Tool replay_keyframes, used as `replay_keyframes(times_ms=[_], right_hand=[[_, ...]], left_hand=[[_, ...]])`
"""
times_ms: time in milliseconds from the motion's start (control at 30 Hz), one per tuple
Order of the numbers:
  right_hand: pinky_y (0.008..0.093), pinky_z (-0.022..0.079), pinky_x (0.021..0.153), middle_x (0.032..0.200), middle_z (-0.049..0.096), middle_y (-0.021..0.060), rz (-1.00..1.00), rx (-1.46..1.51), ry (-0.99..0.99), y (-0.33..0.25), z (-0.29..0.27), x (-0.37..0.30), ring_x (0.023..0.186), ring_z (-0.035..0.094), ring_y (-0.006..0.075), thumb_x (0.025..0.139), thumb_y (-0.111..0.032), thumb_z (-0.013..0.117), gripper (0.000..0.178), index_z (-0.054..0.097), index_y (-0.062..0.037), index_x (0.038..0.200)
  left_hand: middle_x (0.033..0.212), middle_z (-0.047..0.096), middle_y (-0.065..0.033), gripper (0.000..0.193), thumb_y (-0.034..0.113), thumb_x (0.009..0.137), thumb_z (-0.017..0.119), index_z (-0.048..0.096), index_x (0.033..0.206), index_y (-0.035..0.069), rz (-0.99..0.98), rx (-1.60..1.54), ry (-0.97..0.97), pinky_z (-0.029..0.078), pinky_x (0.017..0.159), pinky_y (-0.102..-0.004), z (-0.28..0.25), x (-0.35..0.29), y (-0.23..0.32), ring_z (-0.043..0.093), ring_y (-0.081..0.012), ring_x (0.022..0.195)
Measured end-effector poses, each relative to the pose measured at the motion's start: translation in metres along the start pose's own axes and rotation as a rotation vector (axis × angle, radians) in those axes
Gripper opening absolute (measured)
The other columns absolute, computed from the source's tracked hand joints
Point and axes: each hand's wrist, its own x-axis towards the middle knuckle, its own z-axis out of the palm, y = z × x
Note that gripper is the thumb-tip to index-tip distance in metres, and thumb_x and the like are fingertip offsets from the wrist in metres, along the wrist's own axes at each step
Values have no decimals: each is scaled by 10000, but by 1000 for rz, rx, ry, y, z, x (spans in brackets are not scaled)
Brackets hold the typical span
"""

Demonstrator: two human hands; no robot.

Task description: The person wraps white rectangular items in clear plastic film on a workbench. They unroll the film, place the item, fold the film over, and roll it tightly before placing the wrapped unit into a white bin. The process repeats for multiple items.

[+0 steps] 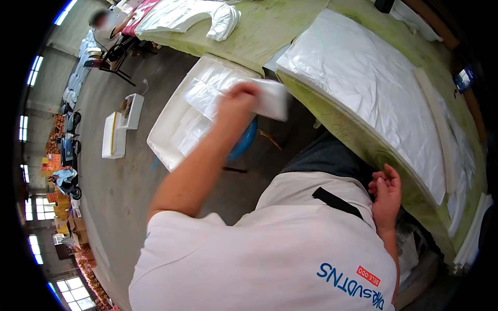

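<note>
My left hand (237,101) is closed on a folded piece of white plastic film (273,99), blurred by motion. It is over the right side of a white foam box (162,139), which holds similar folded white plastic pieces (199,97). My right hand (386,193) hangs beside my waist, close to the table edge, its fingers loosely curled and apart with nothing visible in them. Just beyond it, a broad stack of white plastic sheets (353,72) lies on the green-covered table (270,33), with a pale flat strip (436,124) across it.
Something round and blue (244,142) shows under the foam box. Two smaller white boxes (115,136) stand on the grey floor at left. More white plastic (181,18) lies on the far table, near a seated person (106,33). Scooters (67,150) and cartons line the left wall.
</note>
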Motion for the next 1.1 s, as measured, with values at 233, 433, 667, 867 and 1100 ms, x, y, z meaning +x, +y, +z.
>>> replay_keyframes(times_ms=[233,433,667,867,1100], right_hand=[[238,475,740,1060,634,60,16,40,-63,6,1,5,846,572,94,1014,-55,509,325,508,-31,1338],[238,477,728,1047,632,61,31,-22,-90,3,6,8,840,572,91,1012,-58,510,305,522,-27,1315],[228,471,726,1035,647,51,39,-13,-66,1,8,7,825,574,81,998,-54,539,271,552,-26,1267],[235,472,727,1027,643,50,67,5,-58,1,9,7,823,573,86,1000,-60,541,263,555,-21,1260],[239,468,735,1040,634,54,76,-15,-104,1,9,8,836,565,93,1008,-61,515,270,553,-29,1274]], left_hand=[[816,677,-36,154,32,846,571,711,907,40,-55,740,293,483,670,-284,-255,37,-36,600,-123,729],[805,696,-65,170,30,822,566,716,891,70,-199,885,105,495,691,-323,-237,30,-101,633,-182,751],[924,691,-97,174,79,828,586,717,944,86,143,1295,227,522,786,-333,-211,28,-122,654,-218,838],[978,690,-64,277,107,854,606,704,1109,61,-424,699,205,525,741,-304,-209,12,-100,645,-167,842],[1046,698,-113,379,96,829,597,699,1194,104,-345,962,222,539,773,-340,-221,19,-112,678,-214,903]])
